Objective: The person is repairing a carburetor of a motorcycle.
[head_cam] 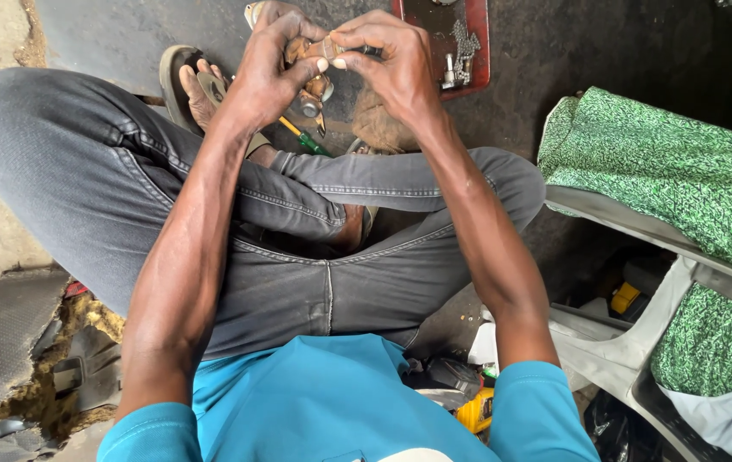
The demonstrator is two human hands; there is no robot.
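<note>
My left hand (268, 73) and my right hand (393, 64) meet at the top middle, above my crossed legs in grey jeans (298, 282). Both hands pinch a small brownish metal part (321, 50), held between thumbs and fingertips. More of the part hangs below my left fingers, partly hidden. Under the hands a screwdriver with a yellow and green handle (302, 137) lies on the dark ground by my sandalled foot (199, 90).
A red tray (477, 73) with small metal pieces lies just beyond my right hand. A white plastic chair (605, 218) draped in green patterned cloth (674, 171) stands at right, with yellow and black items beneath. Torn black material (7, 334) lies at lower left.
</note>
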